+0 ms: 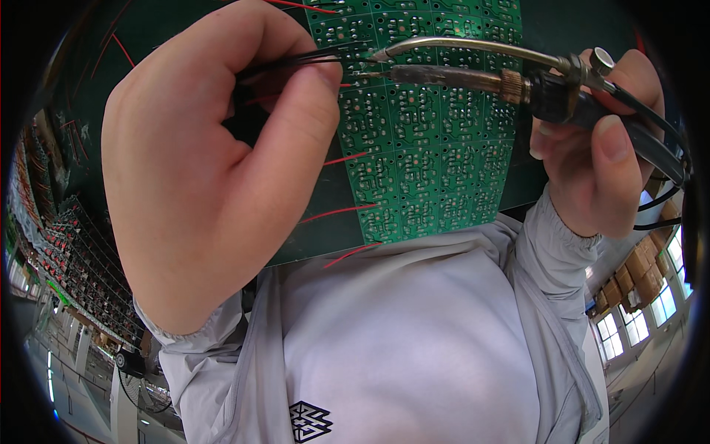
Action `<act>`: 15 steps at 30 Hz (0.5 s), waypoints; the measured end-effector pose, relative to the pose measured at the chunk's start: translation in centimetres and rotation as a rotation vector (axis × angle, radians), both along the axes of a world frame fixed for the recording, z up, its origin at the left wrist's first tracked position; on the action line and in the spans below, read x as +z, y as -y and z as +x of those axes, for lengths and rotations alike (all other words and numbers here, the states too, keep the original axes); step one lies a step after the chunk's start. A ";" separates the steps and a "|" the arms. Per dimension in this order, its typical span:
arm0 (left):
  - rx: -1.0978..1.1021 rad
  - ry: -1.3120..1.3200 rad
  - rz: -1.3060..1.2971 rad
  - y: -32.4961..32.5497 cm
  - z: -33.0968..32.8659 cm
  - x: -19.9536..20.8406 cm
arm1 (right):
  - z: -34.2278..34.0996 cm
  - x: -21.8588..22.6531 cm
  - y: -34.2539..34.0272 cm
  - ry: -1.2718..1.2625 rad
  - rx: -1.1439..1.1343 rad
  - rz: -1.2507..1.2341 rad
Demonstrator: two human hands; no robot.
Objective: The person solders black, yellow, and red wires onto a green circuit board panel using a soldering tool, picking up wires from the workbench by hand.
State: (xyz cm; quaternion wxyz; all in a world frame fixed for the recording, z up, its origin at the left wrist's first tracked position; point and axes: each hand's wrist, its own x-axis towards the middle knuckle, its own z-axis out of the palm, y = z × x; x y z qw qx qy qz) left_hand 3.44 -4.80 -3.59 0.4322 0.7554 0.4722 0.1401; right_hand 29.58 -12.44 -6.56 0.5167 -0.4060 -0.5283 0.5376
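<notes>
A: Where was the circuit board (pixel 433 148)?

B: It lay on a dark work surface (pixel 318 240), a green sheet of repeated patterns, its upper part between the two hands and its lower edge close to the person's pale shirt (pixel 414 325)

A: What came together over it?

B: Some black wires (pixel 325 52) reached in from the left, and the tip of a soldering iron (pixel 458 77) from the right, just beside their ends, near the board's left edge. I couldn't tell whether they touched. A curved metal tube (pixel 473 46) ran above the iron's shaft and ended near the same spot

A: How was the left hand (pixel 200 140) posed?

B: Its back faced the camera, with the thumb stretched upward against the bent index finger, the pair clamped on the black wires. A hollow showed between the thumb's base and the curled fingers

A: And the right hand (pixel 592 174)?

B: Raised at the right, palm partly in view, its fingers closed round the iron's handle, so that the shaft lay nearly level and pointed left

A: Anything farther out?

B: Red wires (pixel 340 213) lay along the board's left side. Both wrists rose from gathered grey cuffs (pixel 568 226). Beyond the right sleeve stood cardboard boxes (pixel 634 270) and bright windows (pixel 634 325)
</notes>
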 end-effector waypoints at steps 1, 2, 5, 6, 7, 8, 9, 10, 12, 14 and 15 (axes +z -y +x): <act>0.001 -0.006 -0.002 0.1 0.0 0.1 | -0.1 0.0 0.0 -0.001 -0.006 -0.005; 0.002 -0.012 -0.003 0.1 0.0 0.2 | 0.0 0.0 0.0 -0.002 -0.005 -0.005; -0.019 -0.013 -0.004 -0.1 -0.1 0.2 | 0.0 0.0 -0.1 -0.005 0.013 -0.008; -0.018 -0.013 -0.005 0.4 0.0 -0.2 | 0.0 0.1 -0.1 0.003 0.005 -0.013; 0.067 0.094 0.024 1.3 0.3 -0.8 | 0.0 0.1 -0.1 0.011 -0.002 -0.017; 0.151 0.201 0.053 1.9 0.5 -1.1 | 0.1 0.1 -0.1 0.010 0.001 -0.016; 0.155 0.200 0.055 1.8 0.2 -1.4 | 0.2 0.2 -0.1 0.007 0.002 -0.018; 0.114 0.211 0.032 1.2 -0.1 -1.9 | 0.3 0.2 0.0 0.009 -0.006 -0.022; 0.069 0.226 0.007 0.7 0.0 -1.8 | 0.7 0.2 0.2 0.017 -0.014 -0.025; -0.014 0.008 -0.028 0.1 0.4 0.0 | 0.7 0.1 0.2 0.016 -0.012 -0.026; -0.014 0.006 -0.028 0.1 0.4 0.0 | 0.7 0.0 0.2 0.008 -0.006 -0.027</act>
